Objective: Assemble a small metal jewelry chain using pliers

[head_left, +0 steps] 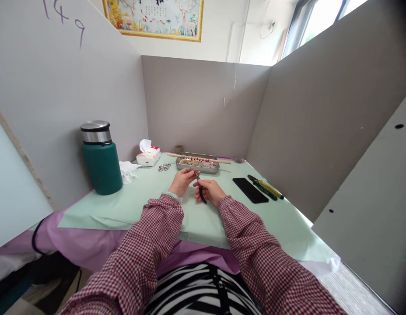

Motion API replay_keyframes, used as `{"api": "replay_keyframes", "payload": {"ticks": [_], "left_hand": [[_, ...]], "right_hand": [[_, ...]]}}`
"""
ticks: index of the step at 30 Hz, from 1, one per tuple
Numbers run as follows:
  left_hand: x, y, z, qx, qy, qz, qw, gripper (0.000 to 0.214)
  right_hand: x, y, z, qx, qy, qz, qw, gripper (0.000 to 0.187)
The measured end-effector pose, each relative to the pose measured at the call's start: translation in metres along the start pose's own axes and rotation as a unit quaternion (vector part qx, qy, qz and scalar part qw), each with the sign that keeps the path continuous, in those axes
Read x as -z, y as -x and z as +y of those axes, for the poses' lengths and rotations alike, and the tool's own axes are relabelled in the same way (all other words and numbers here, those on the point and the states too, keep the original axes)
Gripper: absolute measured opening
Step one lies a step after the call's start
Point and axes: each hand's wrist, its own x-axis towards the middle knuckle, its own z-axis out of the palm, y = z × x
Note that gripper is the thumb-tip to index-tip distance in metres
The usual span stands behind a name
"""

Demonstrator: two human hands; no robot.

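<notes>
Grasping black-handled pliers (201, 194) with the right hand (212, 191), six o'clock from the metal bead tray (209, 170); impossible to tell whether grip of the left hand (182, 180) pinches anything; could nip skin by slipping.

The left hand (181, 181) is crowding the tips of the pliers (202, 194) (anything pinched there is showing too small to tell), while the right hand (213, 191) is covering part of their handles. Picture edges are cropping the framed picture (157, 19) and both checked sleeves (137, 249).
</notes>
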Motion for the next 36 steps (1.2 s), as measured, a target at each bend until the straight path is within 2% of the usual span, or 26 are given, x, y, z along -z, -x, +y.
{"api": "replay_keyframes", "payload": {"ticks": [8, 18, 26, 36], "left_hand": [[0.002, -0.003, 0.001, -0.025, -0.008, 0.026, 0.999, 0.018], [0.001, -0.001, -0.001, -0.049, -0.074, 0.039, 0.995, 0.031], [0.000, -0.001, -0.001, -0.086, -0.109, 0.034, 0.990, 0.028], [-0.002, -0.006, -0.004, -0.139, -0.158, 0.042, 0.977, 0.025]], "right_hand": [[0.002, -0.005, 0.007, 0.006, 0.043, 0.034, 0.998, 0.029], [0.001, -0.010, 0.013, 0.031, 0.114, 0.069, 0.991, 0.026], [0.005, -0.017, 0.021, 0.061, 0.170, 0.120, 0.976, 0.024], [0.005, -0.017, 0.020, 0.066, 0.223, 0.118, 0.965, 0.026]]}}
